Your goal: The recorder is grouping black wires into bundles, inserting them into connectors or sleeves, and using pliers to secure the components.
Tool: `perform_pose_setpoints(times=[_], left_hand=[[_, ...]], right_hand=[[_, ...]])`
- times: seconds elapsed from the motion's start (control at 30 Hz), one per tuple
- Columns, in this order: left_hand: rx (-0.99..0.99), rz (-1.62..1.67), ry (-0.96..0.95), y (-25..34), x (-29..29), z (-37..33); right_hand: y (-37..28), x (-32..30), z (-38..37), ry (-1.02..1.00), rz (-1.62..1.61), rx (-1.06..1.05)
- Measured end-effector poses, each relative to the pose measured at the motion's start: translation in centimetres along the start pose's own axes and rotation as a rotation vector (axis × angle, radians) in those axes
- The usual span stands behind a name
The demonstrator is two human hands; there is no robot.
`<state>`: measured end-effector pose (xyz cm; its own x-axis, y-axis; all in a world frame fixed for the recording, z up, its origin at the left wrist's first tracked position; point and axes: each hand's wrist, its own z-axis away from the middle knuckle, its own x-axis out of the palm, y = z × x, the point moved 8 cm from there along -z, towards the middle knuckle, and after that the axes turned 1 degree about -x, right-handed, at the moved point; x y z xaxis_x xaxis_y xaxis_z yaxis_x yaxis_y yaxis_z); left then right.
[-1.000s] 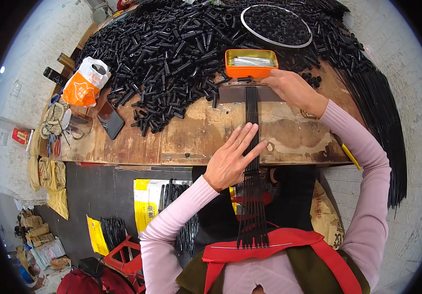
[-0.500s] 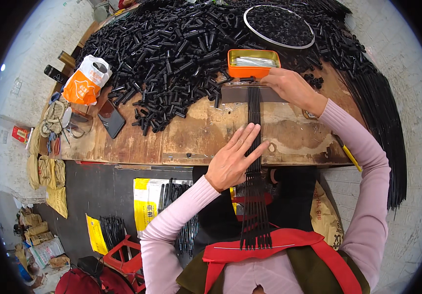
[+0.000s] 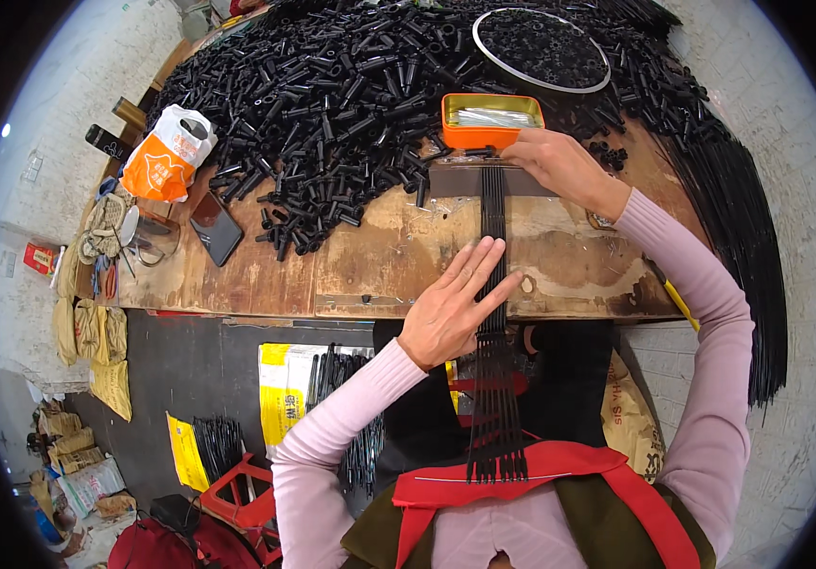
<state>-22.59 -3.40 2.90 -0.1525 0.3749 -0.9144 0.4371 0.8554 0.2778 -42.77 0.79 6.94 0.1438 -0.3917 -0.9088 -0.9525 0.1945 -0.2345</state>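
Observation:
A row of thin black rods (image 3: 492, 213) runs from a dark flat strip (image 3: 455, 182) across the wooden tabletop and past its near edge toward my lap. My left hand (image 3: 448, 308) lies on the rods, fingers stretched and thumb apart. At the far ends of the rods, my right hand (image 3: 564, 171) is bent with its fingertips together, close to the front of an orange tin (image 3: 484, 138). Whatever those fingertips pinch is too small and covered to make out. Thin silvery pins (image 3: 493, 118) lie inside the tin.
Black tubular parts (image 3: 332, 104) are heaped across the back of the wooden table (image 3: 379, 256), with a white ring (image 3: 540, 87) on them. Long black rods (image 3: 730, 209) hang over the right side. A phone (image 3: 216, 229) and an orange-and-white bag (image 3: 163, 171) lie at left.
My right hand has shifted very slightly to the left at the rod ends. My left hand stays flat on the rods.

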Motion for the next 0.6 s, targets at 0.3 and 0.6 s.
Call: perform_pose_setpoints(times=[0.3,0.6], left_hand=[[0.004,-0.041,-0.017,0.1,0.2,-0.2],[0.001,-0.038,-0.001,0.0,0.1,0.0]], right_hand=[[0.1,0.0,-0.1,0.098,-0.109,-0.046],[1.5,-1.4,2.2,-0.034,0.107,0.1]])
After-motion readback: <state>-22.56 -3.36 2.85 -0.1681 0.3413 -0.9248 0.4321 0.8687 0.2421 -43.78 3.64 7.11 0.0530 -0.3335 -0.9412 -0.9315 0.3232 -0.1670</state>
